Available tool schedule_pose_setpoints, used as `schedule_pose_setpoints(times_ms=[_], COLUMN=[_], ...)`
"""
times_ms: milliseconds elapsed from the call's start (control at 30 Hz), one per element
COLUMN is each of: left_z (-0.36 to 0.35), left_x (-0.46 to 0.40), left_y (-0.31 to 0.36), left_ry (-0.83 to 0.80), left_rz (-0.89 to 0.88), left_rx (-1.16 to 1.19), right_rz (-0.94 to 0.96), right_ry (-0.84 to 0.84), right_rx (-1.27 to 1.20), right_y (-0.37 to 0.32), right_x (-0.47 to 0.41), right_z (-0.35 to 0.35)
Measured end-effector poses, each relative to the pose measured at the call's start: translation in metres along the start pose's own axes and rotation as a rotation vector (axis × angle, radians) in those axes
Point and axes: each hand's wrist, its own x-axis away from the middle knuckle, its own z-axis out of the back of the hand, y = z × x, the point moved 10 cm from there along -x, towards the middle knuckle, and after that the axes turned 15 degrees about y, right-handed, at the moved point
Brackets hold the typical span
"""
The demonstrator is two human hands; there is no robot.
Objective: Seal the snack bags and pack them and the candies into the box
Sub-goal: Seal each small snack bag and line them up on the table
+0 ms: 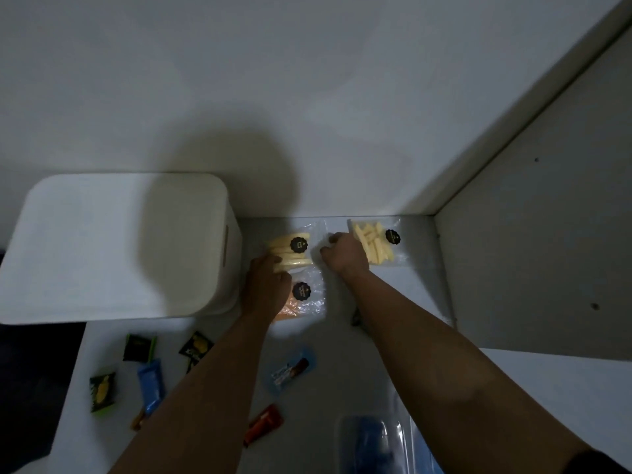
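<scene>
Between both hands (pixel 270 282) — seemingly — snack bag (pixel 290 249)

One head-worn wide-angle camera is looking steeply down and forward over both forearms, fairly near the white tabletop (pixel 376 302). It is facing the wall corner just beyond the fingertips (pixel 333 238), with the table's near edge lying well behind them.

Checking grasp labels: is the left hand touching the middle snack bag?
Touching. The head view shows the left hand resting on the near edge of the middle snack bag, fingers overlapping its pale sticks with no gap.
</scene>
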Motion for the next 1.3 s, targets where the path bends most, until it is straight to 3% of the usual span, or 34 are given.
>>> schedule_pose_setpoints(times_ms=[233, 433, 633, 867, 1033, 1300], left_z=[-0.005, -0.001, 0.049, 0.103, 0.136, 0.17], left_x=[-0.001, 0.014, 0.035, 0.056, 0.088, 0.16], left_y=[-0.001, -0.004, 0.014, 0.043, 0.043, 0.039], left_ry=[-0.043, -0.101, -0.002, 0.019, 0.008, -0.028], left_rz=[0.05, 0.093, 0.149, 0.085, 0.032, -0.133], left_rx=[0.1, 0.125, 0.315, 0.443, 0.38, 0.252], right_rz=[-0.045, -0.126, 0.006, 0.218, 0.303, 0.335], right_ry=[0.135, 0.112, 0.117, 0.15, 0.163, 0.362], right_rx=[-0.128, -0.425, -0.553, -0.457, -0.307, -0.189], right_y=[0.01, 0.007, -0.034, -0.058, -0.066, -0.071], right_x=[-0.003, 0.009, 0.046, 0.121, 0.171, 0.228], right_z=[0.0, 0.008, 0.025, 0.057, 0.078, 0.126])
